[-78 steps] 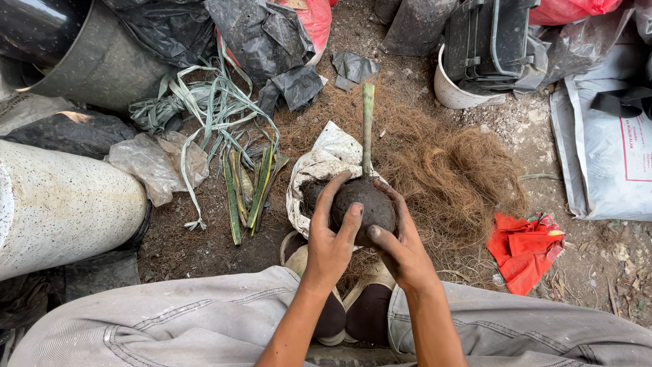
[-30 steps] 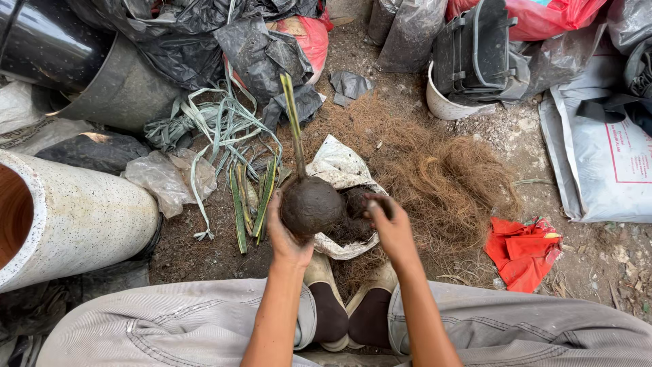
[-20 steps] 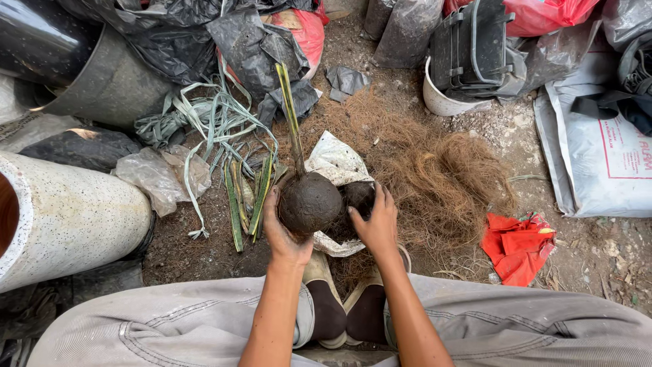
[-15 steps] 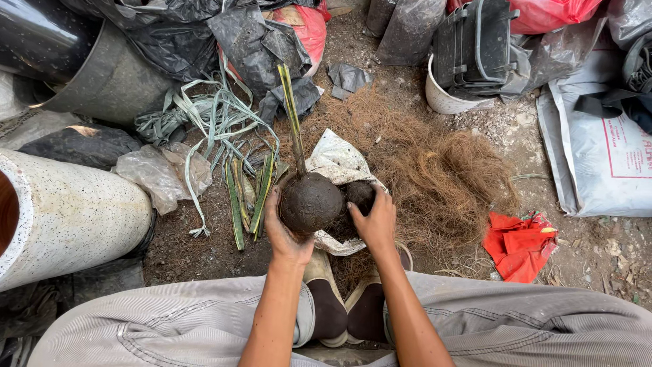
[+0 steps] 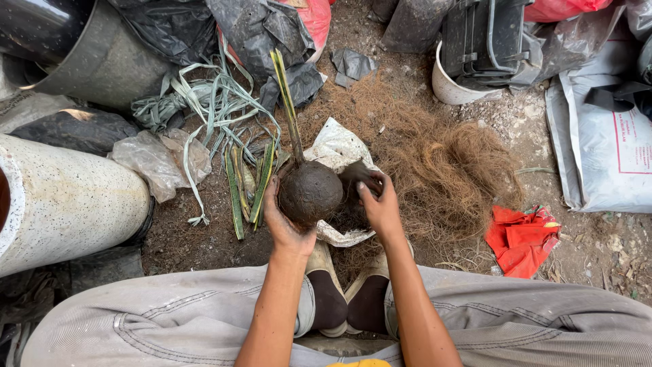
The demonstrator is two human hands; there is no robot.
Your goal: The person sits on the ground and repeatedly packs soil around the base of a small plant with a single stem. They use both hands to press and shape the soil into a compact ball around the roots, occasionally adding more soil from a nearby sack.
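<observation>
My left hand (image 5: 284, 225) cups a round dark ball of soil (image 5: 311, 191) from below and the left. A green plant stem (image 5: 288, 105) rises out of the ball toward the top of the view. My right hand (image 5: 380, 205) sits just right of the ball, fingers pinched on a clump of dark soil (image 5: 358, 178) above an open whitish plastic bag (image 5: 337, 148). The bag lies on the ground in front of my shoes (image 5: 346, 300). Brown coconut fibre (image 5: 445, 163) is spread on the ground to the right.
Cut green leaf strips (image 5: 246, 178) and pale raffia strands (image 5: 204, 109) lie left of the ball. A speckled white cylinder (image 5: 68, 204) and a grey tub (image 5: 102, 61) stand left. A white bowl (image 5: 456, 88), a white sack (image 5: 604, 149) and red plastic (image 5: 521, 232) are at right.
The soil ball has moved from both hands into my left hand alone, tilted left. My right hand has gone into the bag and closed on dark soil.
</observation>
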